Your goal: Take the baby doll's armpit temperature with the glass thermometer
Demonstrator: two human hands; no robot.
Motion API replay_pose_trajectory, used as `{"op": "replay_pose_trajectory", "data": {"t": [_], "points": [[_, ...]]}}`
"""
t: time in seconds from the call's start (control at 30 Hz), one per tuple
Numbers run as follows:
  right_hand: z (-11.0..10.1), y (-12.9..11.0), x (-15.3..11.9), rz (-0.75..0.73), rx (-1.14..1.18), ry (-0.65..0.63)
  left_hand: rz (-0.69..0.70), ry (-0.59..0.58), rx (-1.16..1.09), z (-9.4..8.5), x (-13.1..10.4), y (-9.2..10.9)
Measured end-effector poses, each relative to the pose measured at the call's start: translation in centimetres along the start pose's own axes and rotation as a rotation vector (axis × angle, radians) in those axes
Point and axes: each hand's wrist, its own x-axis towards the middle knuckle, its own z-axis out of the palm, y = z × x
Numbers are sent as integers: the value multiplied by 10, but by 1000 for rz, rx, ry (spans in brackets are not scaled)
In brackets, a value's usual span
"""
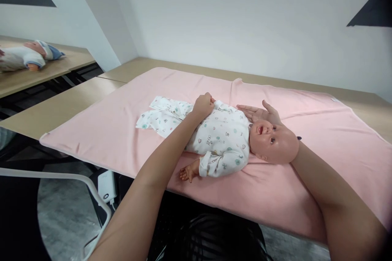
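A bald baby doll (275,142) in a white printed outfit (225,136) lies on its back on a pink blanket (110,130), head to the right. My left hand (203,106) is closed around the doll's far hand, of which only a little shows beside my fingers. Behind the doll's neck and far shoulder, my right hand (260,114) is open, palm up with fingers spread; my right forearm passes behind the doll's head. The doll's near arm (190,170) rests on the blanket, its fingers apart.
Wooden table edges (147,62) show around the blanket. Another doll (27,55) with a blue and white hat lies on a table at the far left. Below the near edge are a white power bank (107,185) and a pale curved chair frame (61,174).
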Motion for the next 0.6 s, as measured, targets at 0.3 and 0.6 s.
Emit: {"op": "replay_pose_trajectory", "data": {"t": [0.3, 0.6], "points": [[3, -1, 0, -6, -20, 14, 169, 28, 267, -2, -2, -1], [24, -6, -13, 38, 27, -37, 189, -18, 554, -3, -4, 5]]}}
